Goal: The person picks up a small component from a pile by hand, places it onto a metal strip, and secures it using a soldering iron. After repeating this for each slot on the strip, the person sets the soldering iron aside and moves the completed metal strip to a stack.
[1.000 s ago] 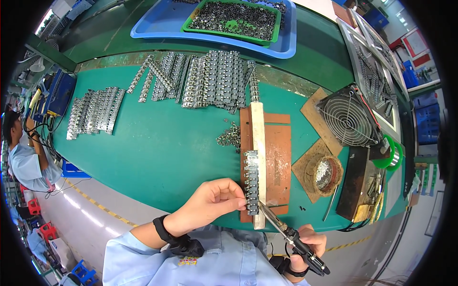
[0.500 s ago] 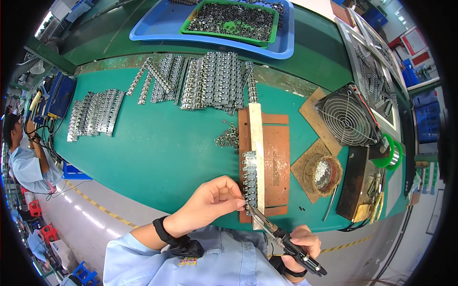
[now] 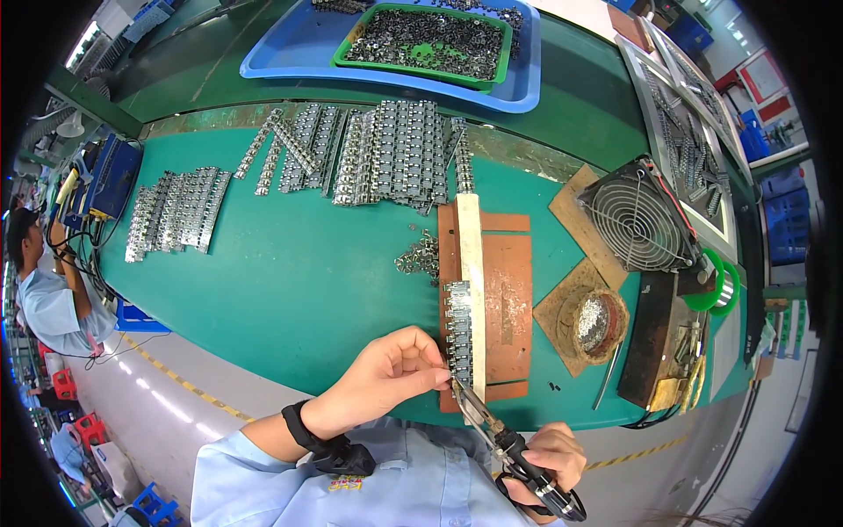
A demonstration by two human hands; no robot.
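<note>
A strip of small circuit parts (image 3: pixel 458 329) leans along a pale wooden bar (image 3: pixel 471 263), which lies on a reddish-brown board (image 3: pixel 507 303). At the strip's near end my left hand (image 3: pixel 391 373) is closed in a pinch, thumb against forefinger. Whatever lies between those fingertips is too small to make out. My right hand (image 3: pixel 553 457) grips the black handle of a soldering iron (image 3: pixel 509 439). The iron slants up and left, its tip close to my left fingertips and the strip's end. Small loose metal pieces (image 3: pixel 419 256) are heaped left of the board.
Stacked strips (image 3: pixel 395 149) stand at the back, with more strips (image 3: pixel 176 211) at left. Beyond them sits a blue tray (image 3: pixel 299 66) holding a green tray (image 3: pixel 341 60) of small parts. A fan (image 3: pixel 641 215), round pot (image 3: pixel 619 334) and solder spool (image 3: pixel 724 281) are at right. Another person (image 3: pixel 57 290) works far left.
The soldering iron has swung to a steeper slant, its rear end moving left and toward me with my right hand's grip. My left hand stays nearly still at the strip's end.
</note>
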